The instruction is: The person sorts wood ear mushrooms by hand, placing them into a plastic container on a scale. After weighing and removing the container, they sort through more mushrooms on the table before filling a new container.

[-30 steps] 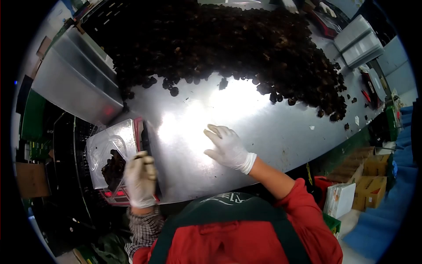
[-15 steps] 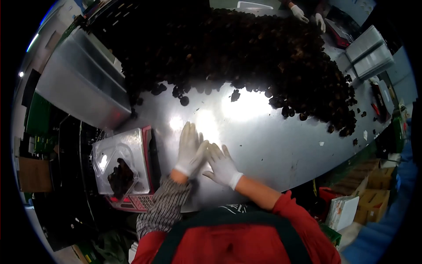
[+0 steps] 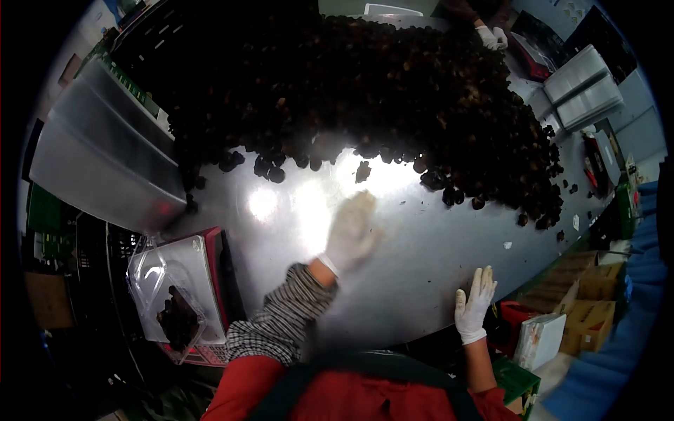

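Observation:
My left hand (image 3: 353,228), in a white glove, is over the metal table (image 3: 414,259), short of a dark pile of mushroom-like pieces (image 3: 393,91). Motion smears its fingers, so whether they hold anything does not show. One loose dark piece (image 3: 363,171) lies just beyond the fingertips. At the table's near right edge my gloved right hand (image 3: 476,305) is open and holds nothing, its fingers stretched out and thumb apart. On the left, an open clear plastic box (image 3: 200,319) with dark pieces (image 3: 177,319) in it rests on a red scale (image 3: 217,274).
Tall stacked clear plastic containers (image 3: 105,147) stand at the left. Across the table are another person's gloved hands (image 3: 491,37), near a second red scale (image 3: 530,56) and more clear containers (image 3: 583,88). Cardboard boxes (image 3: 593,326) sit beyond the right edge.
My hands, close together before, have come apart. The left has moved right and is blurred; the right has swung out to the table's right edge. The other person's hands have drawn together.

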